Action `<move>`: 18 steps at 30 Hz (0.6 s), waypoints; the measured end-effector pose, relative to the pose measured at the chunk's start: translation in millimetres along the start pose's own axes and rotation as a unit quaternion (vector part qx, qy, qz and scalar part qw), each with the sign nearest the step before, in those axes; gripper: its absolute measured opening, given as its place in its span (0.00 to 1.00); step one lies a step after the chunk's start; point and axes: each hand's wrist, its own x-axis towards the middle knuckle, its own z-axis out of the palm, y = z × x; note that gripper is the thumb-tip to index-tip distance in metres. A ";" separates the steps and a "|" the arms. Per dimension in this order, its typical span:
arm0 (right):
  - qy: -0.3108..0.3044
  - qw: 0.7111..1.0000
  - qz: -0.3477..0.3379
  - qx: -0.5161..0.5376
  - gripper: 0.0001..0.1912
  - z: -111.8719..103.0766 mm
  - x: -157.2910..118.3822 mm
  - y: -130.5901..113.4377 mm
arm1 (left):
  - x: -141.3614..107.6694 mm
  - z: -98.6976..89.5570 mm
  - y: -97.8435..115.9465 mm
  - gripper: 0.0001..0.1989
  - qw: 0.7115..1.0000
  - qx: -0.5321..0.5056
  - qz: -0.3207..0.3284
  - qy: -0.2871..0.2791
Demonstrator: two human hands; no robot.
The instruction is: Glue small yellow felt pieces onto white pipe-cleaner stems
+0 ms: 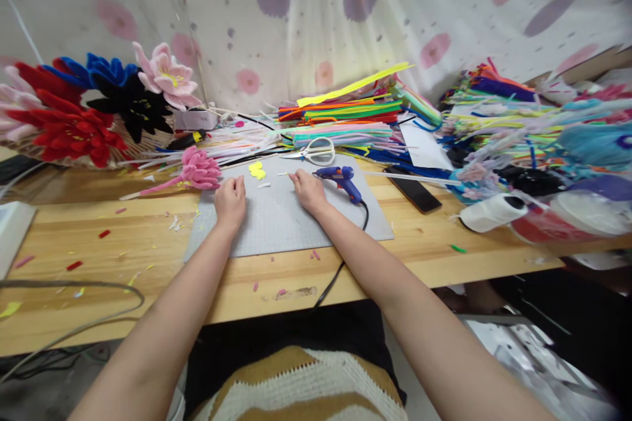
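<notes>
My left hand (231,202) rests closed in a loose fist on the left part of the grey cutting mat (276,227), just right of a pink fuzzy flower (195,171). My right hand (309,192) is also closed on the mat, its thumb side toward the middle; nothing sticks out of either fist. Close to its fingertips lies a small white piece (282,174). Between the hands are yellow cut-outs (257,171) and another white bit (264,185). A blue glue gun (340,179) lies right beside my right hand, and white-handled scissors (320,152) lie behind.
Bundles of coloured pipe cleaners (345,112) line the back. Finished fuzzy flowers (81,131) stand at left. On the right are a phone (413,191), a white thread spool (494,212) and piled craft material. The glue gun's black cord (330,286) runs over the table's front edge.
</notes>
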 end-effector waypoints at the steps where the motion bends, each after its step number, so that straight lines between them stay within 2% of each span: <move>1: 0.008 1.000 0.001 0.006 0.18 0.5 0.1 0.0 | 0.7 1.2 1.1 0.14 1.000 0.014 0.007 0.002; 4: 0.028 0.999 0.000 0.025 0.16 1.5 -0.4 0.5 | 6.8 6.8 6.0 0.06 0.998 0.056 0.037 0.001; 10: 0.025 0.999 0.029 -0.025 0.19 -1.6 -2.8 -2.1 | 24.0 22.3 13.3 0.11 0.988 0.114 0.090 -0.043; 18: 0.031 0.999 -0.013 -0.005 0.20 -1.6 -1.3 -2.6 | 25.1 29.5 8.3 0.12 0.987 0.142 0.058 -0.055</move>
